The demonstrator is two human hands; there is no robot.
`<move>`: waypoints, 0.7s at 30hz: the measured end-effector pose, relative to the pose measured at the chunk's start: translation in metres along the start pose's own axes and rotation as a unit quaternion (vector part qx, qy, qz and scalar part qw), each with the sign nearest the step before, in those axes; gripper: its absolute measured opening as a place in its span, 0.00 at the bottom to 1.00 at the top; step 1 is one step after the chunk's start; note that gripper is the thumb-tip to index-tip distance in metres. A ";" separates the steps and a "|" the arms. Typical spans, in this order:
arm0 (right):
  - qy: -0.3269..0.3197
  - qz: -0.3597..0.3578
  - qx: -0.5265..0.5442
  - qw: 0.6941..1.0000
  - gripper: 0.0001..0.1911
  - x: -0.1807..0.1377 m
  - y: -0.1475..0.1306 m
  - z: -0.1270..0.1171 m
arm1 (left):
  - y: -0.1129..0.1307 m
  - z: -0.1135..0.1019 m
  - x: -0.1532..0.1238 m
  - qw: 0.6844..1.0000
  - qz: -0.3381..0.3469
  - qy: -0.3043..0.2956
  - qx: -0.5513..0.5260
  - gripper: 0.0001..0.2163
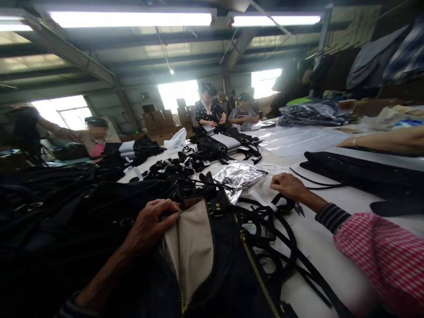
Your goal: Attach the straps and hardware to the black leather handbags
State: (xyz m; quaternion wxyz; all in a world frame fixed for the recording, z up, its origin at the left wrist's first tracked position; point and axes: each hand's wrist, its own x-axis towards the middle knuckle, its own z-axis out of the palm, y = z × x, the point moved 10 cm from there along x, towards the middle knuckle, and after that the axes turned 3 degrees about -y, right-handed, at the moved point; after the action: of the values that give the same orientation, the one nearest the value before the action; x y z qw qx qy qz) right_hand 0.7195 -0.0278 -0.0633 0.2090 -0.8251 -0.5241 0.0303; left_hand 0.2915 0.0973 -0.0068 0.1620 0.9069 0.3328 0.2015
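My left hand is closed on the edge of a black bag, beside its open mouth. The bag's beige lining shows through the unzipped opening, and a brass zipper runs down its side. Over the table my right hand is curled with its fingers pressed together; whatever they pinch, if anything, is hidden. A crumpled silver plastic bag lies just left of that hand. Beneath its wrist, pointed metal blades, like scissor tips, poke out beside black straps.
Black bags are heaped at the left, with more straps and bags farther up the white table. Another person's forearm reaches in from the right over a black bag. Several people work across the table.
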 end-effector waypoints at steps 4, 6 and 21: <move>-0.002 0.002 0.020 1.000 0.08 0.005 0.009 0.003 | 0.000 0.000 0.000 1.000 -0.003 0.001 -0.003 0.13; -0.015 0.000 0.040 0.999 0.09 0.005 0.011 0.004 | -0.001 0.001 0.000 1.000 -0.003 -0.001 -0.003 0.13; -0.064 -0.030 0.071 0.995 0.12 -0.062 0.034 -0.058 | -0.013 0.003 0.002 1.000 -0.007 0.004 -0.004 0.18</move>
State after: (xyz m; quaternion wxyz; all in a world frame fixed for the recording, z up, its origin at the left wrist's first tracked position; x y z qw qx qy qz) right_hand 0.7359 -0.1125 -0.0337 0.2336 -0.7887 -0.5572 0.1136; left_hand 0.2874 0.1073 -0.0144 0.1654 0.9029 0.3394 0.2053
